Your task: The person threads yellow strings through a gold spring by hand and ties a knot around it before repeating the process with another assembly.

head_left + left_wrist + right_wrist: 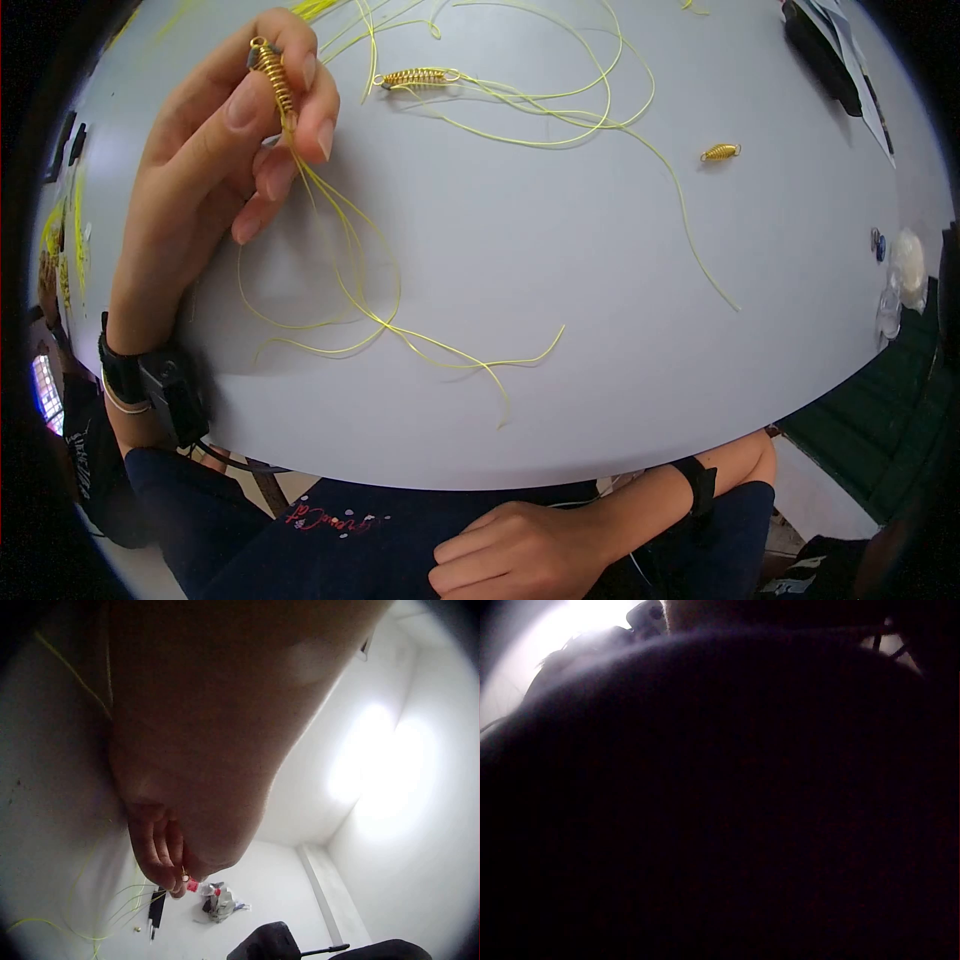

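Pinching a gold spring [273, 72], yellow threads [352, 262] dangling, in left hand [215, 150] above the desk [620, 330]; resting right hand [510, 550], loosely curled, empty, below it.

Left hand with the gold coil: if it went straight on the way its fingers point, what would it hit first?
Probably the yellow threads lying beyond the left hand, which pinches the gold coil; the hand looks lifted, so it may pass over them.

The head camera looks down on the grey table [620, 300]. The left wrist camera sits close under the left hand [225, 150]; both views show its gold spring [275, 78]. The right wrist view is nearly black.
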The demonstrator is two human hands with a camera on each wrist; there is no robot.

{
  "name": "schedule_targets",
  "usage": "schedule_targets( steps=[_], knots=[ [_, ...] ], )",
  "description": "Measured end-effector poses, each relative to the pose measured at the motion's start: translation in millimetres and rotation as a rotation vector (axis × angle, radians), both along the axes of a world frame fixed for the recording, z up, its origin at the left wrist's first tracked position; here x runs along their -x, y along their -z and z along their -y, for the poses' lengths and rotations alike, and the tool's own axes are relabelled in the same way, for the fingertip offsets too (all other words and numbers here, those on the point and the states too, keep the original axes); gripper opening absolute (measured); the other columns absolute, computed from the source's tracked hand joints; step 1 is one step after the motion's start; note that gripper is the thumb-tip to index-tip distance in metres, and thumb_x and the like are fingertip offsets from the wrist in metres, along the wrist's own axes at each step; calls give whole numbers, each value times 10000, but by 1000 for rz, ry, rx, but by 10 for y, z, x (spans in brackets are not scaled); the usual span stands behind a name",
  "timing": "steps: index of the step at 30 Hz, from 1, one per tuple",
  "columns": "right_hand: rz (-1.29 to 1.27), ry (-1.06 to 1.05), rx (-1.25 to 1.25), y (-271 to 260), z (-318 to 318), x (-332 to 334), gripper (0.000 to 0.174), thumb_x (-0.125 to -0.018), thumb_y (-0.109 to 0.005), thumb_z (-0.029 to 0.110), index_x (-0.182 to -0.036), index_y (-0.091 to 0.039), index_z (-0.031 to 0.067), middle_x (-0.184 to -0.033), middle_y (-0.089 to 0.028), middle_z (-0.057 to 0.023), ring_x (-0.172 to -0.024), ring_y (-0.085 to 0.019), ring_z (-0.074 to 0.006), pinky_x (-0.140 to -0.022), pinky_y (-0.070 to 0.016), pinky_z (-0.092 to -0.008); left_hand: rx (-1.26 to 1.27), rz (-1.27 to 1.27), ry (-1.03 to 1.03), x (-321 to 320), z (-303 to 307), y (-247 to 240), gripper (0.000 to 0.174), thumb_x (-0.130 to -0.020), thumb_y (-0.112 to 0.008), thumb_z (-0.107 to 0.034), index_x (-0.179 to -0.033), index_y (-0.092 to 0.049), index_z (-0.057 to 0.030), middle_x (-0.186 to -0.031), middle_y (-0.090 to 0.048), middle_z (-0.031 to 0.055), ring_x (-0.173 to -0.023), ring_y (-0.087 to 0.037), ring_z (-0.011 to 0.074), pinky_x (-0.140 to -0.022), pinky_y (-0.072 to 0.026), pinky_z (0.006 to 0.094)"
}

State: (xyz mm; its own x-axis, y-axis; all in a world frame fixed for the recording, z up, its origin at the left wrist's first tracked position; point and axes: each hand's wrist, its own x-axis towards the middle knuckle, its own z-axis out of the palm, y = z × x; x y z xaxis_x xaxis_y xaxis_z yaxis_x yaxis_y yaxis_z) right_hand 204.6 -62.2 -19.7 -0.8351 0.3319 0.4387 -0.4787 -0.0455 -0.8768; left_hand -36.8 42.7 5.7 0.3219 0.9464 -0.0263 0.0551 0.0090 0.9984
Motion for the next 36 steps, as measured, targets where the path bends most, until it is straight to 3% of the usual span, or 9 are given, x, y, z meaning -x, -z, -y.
schedule_targets(
  steps=[11,36],
  knots=[
    [4,7,24,-13,3,12,110,-825,-536,125,-742,-512,58,-636,-423,-60,-561,-472,-207,-464,-385,-313,-66,-83,-43,-47,21,-46,327,-876,-513,-361,-881,-348,-78,-683,-416,-13,-448,-329,-18,-313,-283,81],
    [40,-26,23,10,33,15,99,-831,-537,144,-776,-528,61,-649,-447,-59,-562,-476,-204,-475,-385,-304,26,78,14,29,-17,22,313,-876,-518,-332,-909,-350,-69,-705,-432,1,-437,-335,-21,-314,-308,82]
  ],
)
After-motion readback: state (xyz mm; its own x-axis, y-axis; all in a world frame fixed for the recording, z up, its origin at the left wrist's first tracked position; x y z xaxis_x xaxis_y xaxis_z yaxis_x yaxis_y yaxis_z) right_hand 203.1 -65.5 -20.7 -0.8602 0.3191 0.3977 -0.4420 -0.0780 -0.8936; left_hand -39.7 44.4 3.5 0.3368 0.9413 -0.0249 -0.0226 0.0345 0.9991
